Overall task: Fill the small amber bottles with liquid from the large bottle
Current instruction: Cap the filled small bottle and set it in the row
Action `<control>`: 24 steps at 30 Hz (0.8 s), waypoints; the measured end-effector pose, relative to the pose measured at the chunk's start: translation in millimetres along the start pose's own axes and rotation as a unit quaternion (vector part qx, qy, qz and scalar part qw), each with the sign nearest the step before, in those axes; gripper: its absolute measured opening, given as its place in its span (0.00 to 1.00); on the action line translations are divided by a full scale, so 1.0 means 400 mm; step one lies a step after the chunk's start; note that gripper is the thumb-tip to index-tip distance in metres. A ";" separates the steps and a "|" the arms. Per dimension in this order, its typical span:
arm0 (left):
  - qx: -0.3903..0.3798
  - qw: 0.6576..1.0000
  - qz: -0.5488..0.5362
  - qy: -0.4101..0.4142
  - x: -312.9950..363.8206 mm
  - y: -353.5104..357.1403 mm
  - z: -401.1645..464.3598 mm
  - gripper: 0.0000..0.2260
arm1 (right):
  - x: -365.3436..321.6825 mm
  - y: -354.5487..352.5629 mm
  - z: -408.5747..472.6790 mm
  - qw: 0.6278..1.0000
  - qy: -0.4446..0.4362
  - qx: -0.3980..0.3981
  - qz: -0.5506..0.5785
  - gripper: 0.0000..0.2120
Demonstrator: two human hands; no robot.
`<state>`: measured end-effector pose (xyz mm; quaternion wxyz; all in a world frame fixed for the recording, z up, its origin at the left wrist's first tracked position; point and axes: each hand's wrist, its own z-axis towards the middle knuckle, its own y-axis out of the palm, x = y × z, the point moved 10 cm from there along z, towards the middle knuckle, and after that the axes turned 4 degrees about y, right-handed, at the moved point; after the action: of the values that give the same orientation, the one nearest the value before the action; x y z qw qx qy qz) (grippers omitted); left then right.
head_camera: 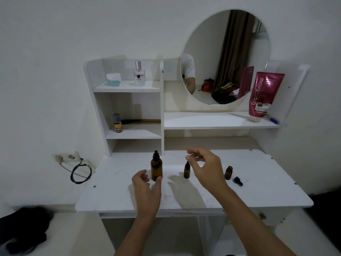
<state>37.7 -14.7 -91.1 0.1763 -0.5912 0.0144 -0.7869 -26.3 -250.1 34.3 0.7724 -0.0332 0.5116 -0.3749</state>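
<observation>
I count one large amber bottle (156,168), two small amber bottles (186,170) (228,172); left hand (146,189) loosely curled beside the large one, thumb touching, right hand (206,168) hovering relaxed, empty.

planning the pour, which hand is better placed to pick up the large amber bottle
Left. The left hand sits right beside the large amber bottle, thumb near its base, fingers loosely open. The right hand hovers by the capped small amber bottle, farther away.
</observation>
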 end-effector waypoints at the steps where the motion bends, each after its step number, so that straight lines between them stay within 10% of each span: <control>1: 0.003 1.000 -0.010 0.012 0.010 0.002 -0.015 0.23 | 0.019 -0.032 -0.011 1.000 0.009 0.015 0.002 0.09; 14: -0.262 0.961 0.013 0.086 0.121 0.333 -0.168 0.21 | 0.394 -0.142 -0.177 0.968 0.210 0.076 -0.114 0.12; 24: -0.231 0.967 0.054 0.097 0.159 0.459 -0.136 0.20 | 0.411 -0.157 -0.176 0.971 0.200 0.096 -0.089 0.04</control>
<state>19.3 -215.4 -91.0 0.0748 -0.5354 0.2448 -0.8049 -85.9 -372.4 -97.8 0.6175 0.0714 0.6119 -0.4891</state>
